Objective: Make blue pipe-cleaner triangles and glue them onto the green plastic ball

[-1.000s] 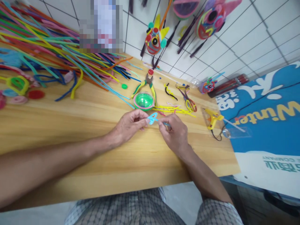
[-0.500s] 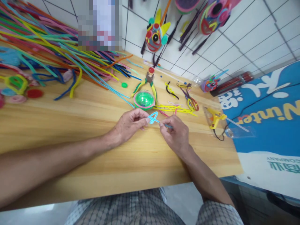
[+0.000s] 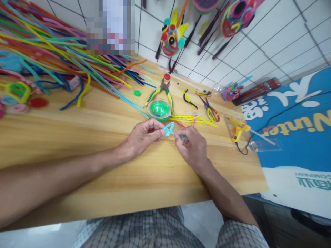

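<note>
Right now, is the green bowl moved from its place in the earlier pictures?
No. The green bowl has not moved: it sits in the same place against the handles of the pliers lying on the table.

Blue/white banner [image 3: 289,119], R side: "Winter", "COMPANY", + Chinese chars, partly legible.

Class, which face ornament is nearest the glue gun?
The face ornament with the blue spike, beside the dark red tube; the others hang against the tiles.
</note>
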Tool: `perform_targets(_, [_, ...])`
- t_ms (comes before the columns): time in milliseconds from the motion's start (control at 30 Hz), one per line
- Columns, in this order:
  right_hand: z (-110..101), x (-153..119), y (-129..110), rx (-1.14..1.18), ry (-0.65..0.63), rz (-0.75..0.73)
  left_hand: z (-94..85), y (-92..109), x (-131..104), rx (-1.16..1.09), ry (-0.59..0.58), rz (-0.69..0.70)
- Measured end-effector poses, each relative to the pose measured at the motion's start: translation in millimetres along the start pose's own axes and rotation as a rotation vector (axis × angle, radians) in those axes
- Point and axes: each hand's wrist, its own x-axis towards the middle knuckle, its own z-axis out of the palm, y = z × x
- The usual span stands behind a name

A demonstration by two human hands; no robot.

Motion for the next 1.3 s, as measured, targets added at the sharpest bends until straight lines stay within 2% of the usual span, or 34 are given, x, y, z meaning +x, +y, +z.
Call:
perform_targets(200, [2.7,1.2,-4.2,-0.025,-0.048,-0.009,-0.2,-1.3,-0.3,0.011,-0.003,0.014])
perform_targets(367, [4.7,2.9,-7.3,-0.051,0.003,-0.023,-0.2,-0.6,-0.9,0.015,-0.013,0.016])
perform_targets(533, [6.3,3.7,-8.3,-0.067,0.013,0.042,0.4,-0.6,-1.4,0.034,-0.007,0.023])
perform_targets(967, [9.5,5.3,-8.7,-0.011,0.043,0.04,0.0,-3.4,-2.3,0.028,-0.019,0.041])
perform_targets(1300, [8.4,6.1,-9.8,0.105,0.01,0.175,-0.5,-6.1,-3.2,0.03,-0.038,0.065])
